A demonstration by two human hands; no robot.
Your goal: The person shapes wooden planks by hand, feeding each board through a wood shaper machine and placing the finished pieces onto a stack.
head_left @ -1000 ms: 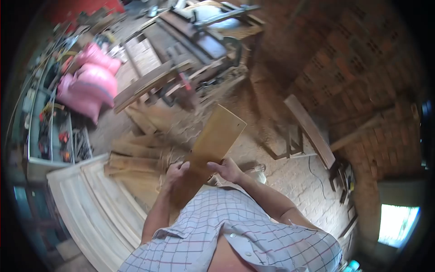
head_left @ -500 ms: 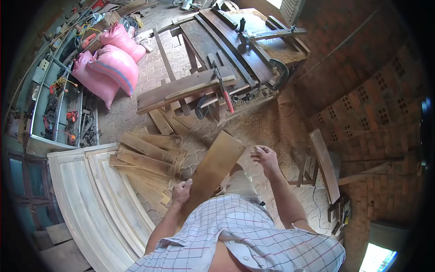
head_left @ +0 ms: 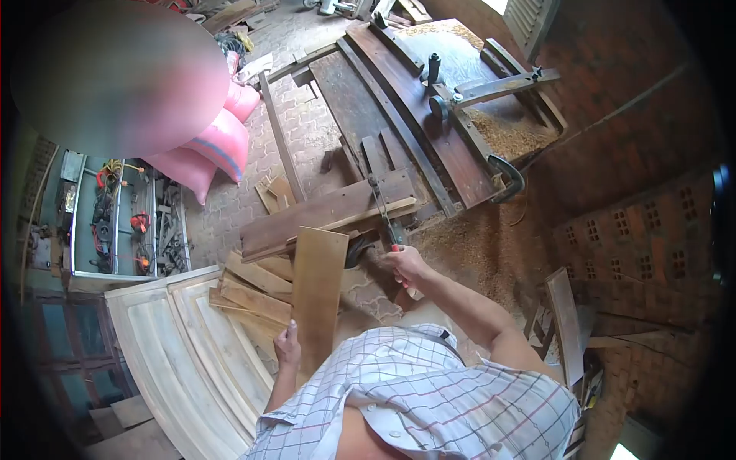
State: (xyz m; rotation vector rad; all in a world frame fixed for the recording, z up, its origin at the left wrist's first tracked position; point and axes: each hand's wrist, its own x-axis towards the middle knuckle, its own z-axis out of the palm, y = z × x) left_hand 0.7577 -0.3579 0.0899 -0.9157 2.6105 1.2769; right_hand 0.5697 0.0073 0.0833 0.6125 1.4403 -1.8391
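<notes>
My left hand (head_left: 287, 343) is closed on the long edge of a flat wooden board (head_left: 318, 280), with its thumb along the edge. The board stands tilted in front of my body. My right hand (head_left: 406, 270) is wrapped round the red handle of a bar clamp (head_left: 380, 203), which hides most of the handle. That clamp sits across a dark plank (head_left: 345, 201) and a lighter strip at the near end of the workbench. Left of my board lies a pile of similar wooden boards (head_left: 257, 295).
Pale panelled door pieces (head_left: 172, 345) lie at the lower left. Pink sacks (head_left: 218, 149) and a tool cabinet (head_left: 115, 222) stand further left. The workbench (head_left: 345, 92) carries another clamp (head_left: 506, 180) and wood shavings. A plank (head_left: 566, 326) leans near the brick wall at right.
My right hand has moved forward and left from free air onto the clamp's red handle. The board in my left hand has swung more upright, and the head view has shifted.
</notes>
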